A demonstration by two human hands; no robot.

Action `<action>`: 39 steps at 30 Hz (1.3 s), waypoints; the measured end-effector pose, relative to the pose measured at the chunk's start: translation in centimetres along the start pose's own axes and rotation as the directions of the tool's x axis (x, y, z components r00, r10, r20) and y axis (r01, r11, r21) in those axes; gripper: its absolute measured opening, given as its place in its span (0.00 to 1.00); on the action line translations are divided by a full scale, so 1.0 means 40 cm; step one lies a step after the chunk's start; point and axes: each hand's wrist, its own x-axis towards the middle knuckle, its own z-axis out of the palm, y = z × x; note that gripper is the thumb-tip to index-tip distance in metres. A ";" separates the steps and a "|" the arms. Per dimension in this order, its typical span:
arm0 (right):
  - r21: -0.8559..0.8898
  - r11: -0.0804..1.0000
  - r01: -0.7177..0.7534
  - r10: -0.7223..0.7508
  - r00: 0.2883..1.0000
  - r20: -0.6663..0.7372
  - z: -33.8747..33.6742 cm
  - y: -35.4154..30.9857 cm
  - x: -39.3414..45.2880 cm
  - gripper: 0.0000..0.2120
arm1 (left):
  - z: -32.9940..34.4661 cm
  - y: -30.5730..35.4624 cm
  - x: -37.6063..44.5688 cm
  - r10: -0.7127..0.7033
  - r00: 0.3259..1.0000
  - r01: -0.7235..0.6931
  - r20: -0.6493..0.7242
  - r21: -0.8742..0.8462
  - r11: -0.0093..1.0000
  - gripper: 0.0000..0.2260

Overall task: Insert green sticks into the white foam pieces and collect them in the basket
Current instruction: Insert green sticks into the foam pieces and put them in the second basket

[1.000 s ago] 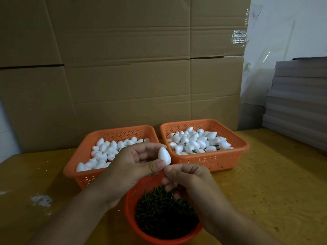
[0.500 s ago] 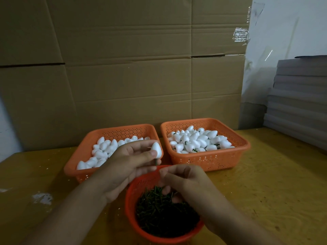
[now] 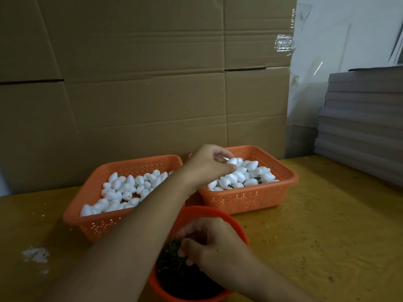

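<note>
Reaching toward one o'clock, the left hand (image 3: 208, 164) had carried its white egg-shaped foam piece (image 3: 231, 161) over the right-hand orange perforated plastic basket (image 3: 250, 198), fingers pinching it, while the right hand (image 3: 209, 243) pinched thin green sticks (image 3: 172, 253) in the round orange bowl (image 3: 218, 212).

Pretty tight up front: the two orange baskets (image 3: 250, 199) sit side by side with barely a gap, the round stick bowl (image 3: 218, 214) just in front, cardboard wall (image 3: 141, 94) close behind, stacked grey boards (image 3: 362, 118) blocking far right, but bare tabletop (image 3: 327, 236) on the right gives passing room.
</note>
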 end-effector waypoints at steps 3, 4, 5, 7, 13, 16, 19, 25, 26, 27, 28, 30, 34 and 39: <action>-0.032 0.998 0.048 -0.048 0.999 0.004 0.001 0.004 0.000 0.12 | 0.041 -0.006 0.045 -0.025 0.999 0.024 -0.022 -0.013 1.000 0.15; -0.038 0.997 0.063 -0.063 0.998 -0.003 -0.001 0.004 0.000 0.13 | 0.046 -0.013 0.053 -0.037 0.999 0.037 -0.037 -0.007 0.999 0.18; -0.040 0.996 0.074 -0.075 0.997 -0.012 -0.002 0.004 0.000 0.13 | 0.044 -0.025 0.059 -0.047 0.997 0.047 -0.057 0.006 0.999 0.19; -0.039 0.995 0.087 -0.088 0.996 -0.024 -0.003 0.002 -0.001 0.13 | 0.020 -0.054 0.058 -0.058 0.992 0.061 -0.110 0.032 0.998 0.15; -0.027 0.991 0.127 -0.129 0.991 -0.041 -0.005 -0.001 -0.003 0.18 | -0.184 -0.180 0.004 -0.151 0.956 0.237 -0.253 0.356 0.904 0.11; -0.035 0.990 0.136 -0.138 0.990 -0.043 -0.006 -0.003 -0.001 0.18 | -0.299 -0.248 -0.037 -0.345 0.905 0.425 -0.247 0.496 0.757 0.14; -0.051 0.989 0.139 -0.141 0.989 -0.044 -0.008 -0.004 -0.001 0.17 | -0.345 -0.285 -0.071 -0.526 0.839 0.442 -0.137 0.735 0.514 0.25; -0.071 0.990 0.122 -0.126 0.991 -0.041 -0.012 0.003 0.005 0.11 | -0.354 -0.300 -0.078 -0.530 0.847 0.329 -0.025 0.810 0.486 0.21; -0.071 0.991 0.116 -0.119 0.992 -0.043 -0.013 0.004 0.006 0.11 | -0.353 -0.302 -0.078 -0.508 0.861 0.323 -0.024 0.798 0.509 0.14; -0.073 0.991 0.116 -0.119 0.992 -0.044 -0.015 0.005 0.006 0.11 | -0.353 -0.303 -0.076 -0.484 0.875 0.330 -0.035 0.774 0.540 0.05; -0.074 0.990 0.120 -0.123 0.992 -0.041 -0.016 0.006 0.007 0.12 | -0.354 -0.304 -0.076 -0.467 0.884 0.338 -0.041 0.745 0.575 0.03; -0.078 0.989 0.124 -0.126 0.991 -0.034 -0.018 0.007 0.006 0.12 | -0.355 -0.307 -0.076 -0.409 0.908 0.346 -0.090 0.712 0.611 0.03; -0.085 0.990 0.111 -0.115 0.992 -0.044 -0.020 0.010 0.009 0.12 | -0.351 -0.285 -0.082 -0.217 0.965 0.264 -0.150 0.536 0.802 0.04; -0.127 0.986 0.107 -0.114 0.992 -0.051 -0.023 0.014 0.009 0.12 | -0.311 -0.221 -0.130 0.042 0.969 0.056 -0.242 0.384 0.922 0.12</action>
